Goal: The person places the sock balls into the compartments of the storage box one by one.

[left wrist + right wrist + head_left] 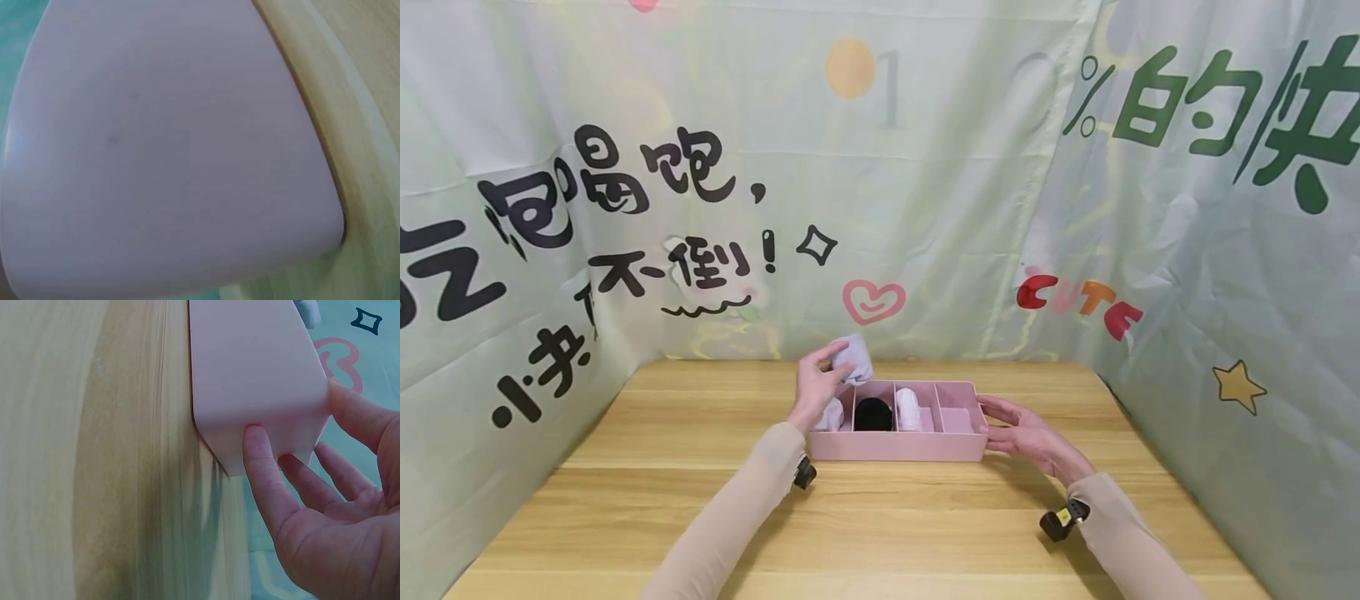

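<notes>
My left hand (pixel 820 385) pinches a folded pale lilac cloth bundle (pixel 854 360) between thumb and fingers, raised above the left back part of a pink divided box (pixel 898 447). A whitish cloth roll (pixel 831 415) lies in the leftmost compartment, partly hidden by this hand. Beside it sit a black roll (pixel 874 415) and, one compartment over, a white roll (pixel 908 410). My right hand (pixel 1030 437) touches the box's right end; in the right wrist view its fairly straight fingers (pixel 265 469) rest against that end. Only the box's long side (pixel 169 150) fills the left wrist view.
The box stands on a wood-grain table (pixel 895 525), towards its back edge. Printed cloth hangings (pixel 925 208) rise behind the table and on both sides. A small black device (pixel 805 473) is strapped to the left wrist, another (pixel 1058 523) to the right.
</notes>
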Motion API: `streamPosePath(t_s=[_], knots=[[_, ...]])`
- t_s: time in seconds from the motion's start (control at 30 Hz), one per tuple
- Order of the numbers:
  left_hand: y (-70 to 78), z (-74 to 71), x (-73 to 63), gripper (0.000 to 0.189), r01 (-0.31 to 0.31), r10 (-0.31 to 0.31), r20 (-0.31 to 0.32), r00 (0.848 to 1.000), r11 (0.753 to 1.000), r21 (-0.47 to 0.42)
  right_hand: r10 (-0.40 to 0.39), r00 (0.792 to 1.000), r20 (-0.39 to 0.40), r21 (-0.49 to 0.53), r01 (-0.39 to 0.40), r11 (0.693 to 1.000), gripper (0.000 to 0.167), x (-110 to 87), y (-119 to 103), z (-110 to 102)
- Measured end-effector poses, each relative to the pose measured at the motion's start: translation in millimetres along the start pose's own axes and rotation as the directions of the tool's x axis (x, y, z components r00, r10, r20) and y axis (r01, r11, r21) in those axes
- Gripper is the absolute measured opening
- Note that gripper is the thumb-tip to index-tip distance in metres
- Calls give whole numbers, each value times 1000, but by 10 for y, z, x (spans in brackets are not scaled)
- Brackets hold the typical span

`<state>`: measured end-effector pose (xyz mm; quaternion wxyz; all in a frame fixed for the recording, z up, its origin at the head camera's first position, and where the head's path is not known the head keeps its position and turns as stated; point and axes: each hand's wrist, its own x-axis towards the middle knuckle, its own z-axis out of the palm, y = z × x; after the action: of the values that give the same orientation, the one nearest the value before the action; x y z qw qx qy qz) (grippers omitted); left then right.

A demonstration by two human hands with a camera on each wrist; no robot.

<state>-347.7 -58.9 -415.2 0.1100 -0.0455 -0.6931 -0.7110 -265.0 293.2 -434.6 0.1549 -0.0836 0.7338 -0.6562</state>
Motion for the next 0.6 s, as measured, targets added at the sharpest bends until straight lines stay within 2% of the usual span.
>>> streamPosePath(t_s=[0.2,0.3,0.6], knots=[[2,106,-43,40,-27,26,37,999,1000,8,-6,1000,15,12,6,1000,72,-3,-14,13],[4,167,-67,41,-24,22,83,996,999,22,-3,1000,6,14,3,1000,71,-3,-7,5],[11,325,-122,46,-7,-14,224,974,996,91,7,1000,-8,13,-7,1000,70,-2,10,-15]])
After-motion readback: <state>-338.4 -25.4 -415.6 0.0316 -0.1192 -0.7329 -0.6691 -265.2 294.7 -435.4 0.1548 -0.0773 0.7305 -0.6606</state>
